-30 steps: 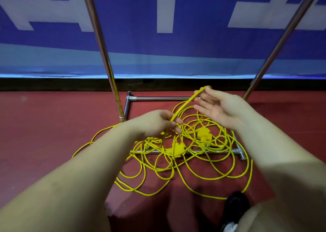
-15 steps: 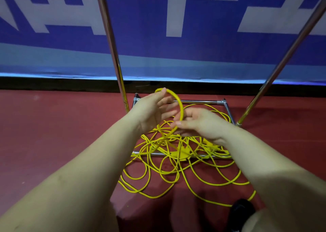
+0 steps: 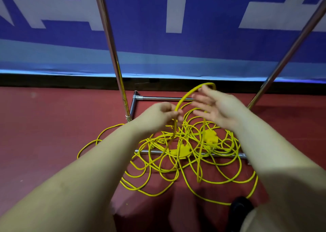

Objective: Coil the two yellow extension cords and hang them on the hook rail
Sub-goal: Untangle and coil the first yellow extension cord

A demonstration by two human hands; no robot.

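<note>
A loop of yellow extension cord (image 3: 185, 97) is pinched by the left hand (image 3: 158, 115) to form a coil; the right hand (image 3: 217, 108) is spread flat, guiding it.

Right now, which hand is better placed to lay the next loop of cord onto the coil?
The right hand: it is open with the raised loop draped over its fingers, while the left hand is busy pinching the cord.
</note>
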